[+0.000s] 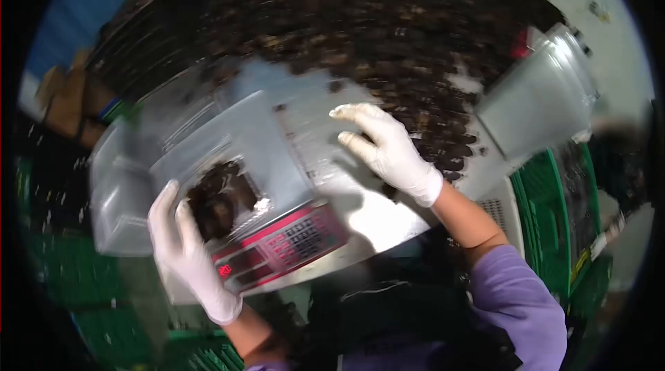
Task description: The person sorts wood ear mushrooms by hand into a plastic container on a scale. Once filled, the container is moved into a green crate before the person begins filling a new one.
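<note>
My left hand, in a white glove, grips the near edge of a clear plastic container that sits on a weighing scale with a red keypad. A small heap of dark dried fruit lies inside the container. Also gloved, my right hand hovers with fingers spread over the steel table, close to the edge of a large pile of the same dark fruit. Nothing is in that hand.
A stack of empty clear containers leans at the right of the pile. Green plastic crates stand to the right and below left. More clear tubs sit to the left of the scale.
</note>
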Demonstrator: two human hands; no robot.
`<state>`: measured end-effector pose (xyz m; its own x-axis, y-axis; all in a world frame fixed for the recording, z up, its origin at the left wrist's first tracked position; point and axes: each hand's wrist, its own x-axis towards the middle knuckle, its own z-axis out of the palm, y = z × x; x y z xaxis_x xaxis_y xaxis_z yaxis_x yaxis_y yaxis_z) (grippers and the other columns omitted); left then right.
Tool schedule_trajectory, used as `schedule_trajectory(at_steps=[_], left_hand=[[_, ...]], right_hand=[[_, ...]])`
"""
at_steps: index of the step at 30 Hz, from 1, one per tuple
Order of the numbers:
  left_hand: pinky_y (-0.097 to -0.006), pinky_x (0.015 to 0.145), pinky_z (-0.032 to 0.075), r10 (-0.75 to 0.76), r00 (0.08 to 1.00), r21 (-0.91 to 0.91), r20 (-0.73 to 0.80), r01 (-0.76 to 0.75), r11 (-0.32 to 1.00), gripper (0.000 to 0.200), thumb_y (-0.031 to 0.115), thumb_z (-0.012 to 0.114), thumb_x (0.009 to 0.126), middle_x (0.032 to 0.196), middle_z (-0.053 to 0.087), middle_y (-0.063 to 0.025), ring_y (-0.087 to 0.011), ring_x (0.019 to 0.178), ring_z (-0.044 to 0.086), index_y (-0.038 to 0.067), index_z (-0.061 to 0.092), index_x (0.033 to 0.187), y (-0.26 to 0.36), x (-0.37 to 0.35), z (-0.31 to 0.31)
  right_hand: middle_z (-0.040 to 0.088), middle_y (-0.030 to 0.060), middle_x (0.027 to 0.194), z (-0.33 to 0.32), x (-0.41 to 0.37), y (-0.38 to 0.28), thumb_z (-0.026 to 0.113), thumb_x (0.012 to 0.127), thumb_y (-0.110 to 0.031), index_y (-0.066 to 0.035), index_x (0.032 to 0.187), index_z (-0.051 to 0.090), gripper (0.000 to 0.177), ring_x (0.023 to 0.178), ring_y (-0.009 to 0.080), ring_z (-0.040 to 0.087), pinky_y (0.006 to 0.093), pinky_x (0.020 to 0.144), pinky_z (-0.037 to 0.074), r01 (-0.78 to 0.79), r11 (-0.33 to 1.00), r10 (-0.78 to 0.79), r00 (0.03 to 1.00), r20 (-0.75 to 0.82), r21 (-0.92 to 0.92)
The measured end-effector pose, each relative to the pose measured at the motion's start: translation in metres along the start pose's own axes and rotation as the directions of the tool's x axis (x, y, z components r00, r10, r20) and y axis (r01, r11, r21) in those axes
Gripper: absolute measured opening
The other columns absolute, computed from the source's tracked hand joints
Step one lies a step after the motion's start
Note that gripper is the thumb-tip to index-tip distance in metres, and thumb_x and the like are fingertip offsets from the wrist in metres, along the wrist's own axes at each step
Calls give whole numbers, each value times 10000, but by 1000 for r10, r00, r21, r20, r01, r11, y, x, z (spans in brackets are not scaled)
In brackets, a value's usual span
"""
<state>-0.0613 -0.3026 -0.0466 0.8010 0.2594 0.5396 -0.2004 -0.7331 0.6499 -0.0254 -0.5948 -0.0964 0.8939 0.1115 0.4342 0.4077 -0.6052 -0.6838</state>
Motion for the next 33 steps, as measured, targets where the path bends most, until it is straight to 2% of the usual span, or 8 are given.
schedule_trajectory(at_steps=[3, 5, 9, 12, 21, 23, 28, 33], left_hand=[[-347, 935, 458, 183, 975, -254, 123, -147, 956, 205, -41, 513, 894, 1086, 629, -105, -212, 1008, 599, -38, 626, 1065, 29, -37, 20], [-366, 909, 473, 416, 842, -318, 344, -312, 895, 184, -33, 557, 852, 1055, 636, -123, -263, 964, 615, -28, 631, 1020, 53, -59, 44], [-378, 879, 487, 438, 653, -483, 618, -124, 867, 178, 38, 636, 817, 1066, 642, -163, -334, 978, 624, 8, 646, 992, 77, -107, 118], [-397, 883, 485, 430, 637, -483, 640, -101, 870, 201, 64, 644, 819, 1092, 635, -164, -333, 1000, 615, 15, 642, 1014, 85, -118, 159], [-443, 936, 423, 537, 557, -132, 634, -606, 785, 301, 195, 608, 831, 1139, 618, -132, -316, 1104, 531, 10, 628, 1068, 91, -117, 228], [-440, 863, 438, 265, 446, 38, 855, -563, 826, 270, 201, 618, 818, 1097, 625, -120, -310, 1041, 545, 16, 643, 1013, 94, -111, 219], [-417, 841, 440, 397, 564, -10, 724, -566, 824, 232, 191, 632, 809, 1049, 634, -125, -316, 975, 574, 50, 662, 990, 73, -108, 209], [-411, 852, 444, 407, 709, -31, 575, -479, 877, 205, 150, 657, 803, 1031, 640, -120, -307, 988, 576, 51, 668, 982, 94, -90, 224]], right_hand=[[509, 153, 1288, -30, -57, 36, 641, 825, -201, -62, 1254, 536, 463, 1257, 318, 438, 426, 1010, 345, -131, 866, 75, 988, -133, -483], [468, 173, 1338, -46, -96, 61, 660, 792, -225, -61, 1298, 501, 556, 1307, 339, 391, 458, 1048, 295, -268, 737, 160, 961, -224, -621], [447, 177, 1377, -68, -154, 92, 666, 809, -277, -65, 1334, 486, 594, 1329, 342, 372, 463, 1072, 269, -428, 606, 290, 904, -315, -670], [460, 177, 1369, -77, -163, 95, 675, 823, -297, -56, 1356, 466, 622, 1310, 348, 394, 457, 1062, 281, -446, 618, 315, 895, -316, -648], [520, 121, 1298, -84, -96, 115, 684, 800, -248, -95, 1235, 568, 476, 1277, 306, 433, 436, 1026, 331, -341, 785, 169, 921, -350, -517], [531, 113, 1282, -82, -70, 131, 704, 771, -238, -106, 1196, 597, 458, 1267, 295, 445, 435, 1003, 355, -292, 771, 129, 942, -310, -566], [555, 99, 1229, -69, -24, 164, 732, 737, -228, -115, 1123, 633, 413, 1252, 272, 441, 418, 972, 362, -172, 709, 102, 985, -142, -684], [576, 87, 1198, -72, -23, 178, 719, 735, -205, -96, 961, 674, 255, 1225, 269, 459, 413, 952, 368, -219, 811, 78, 959, -271, -542]])
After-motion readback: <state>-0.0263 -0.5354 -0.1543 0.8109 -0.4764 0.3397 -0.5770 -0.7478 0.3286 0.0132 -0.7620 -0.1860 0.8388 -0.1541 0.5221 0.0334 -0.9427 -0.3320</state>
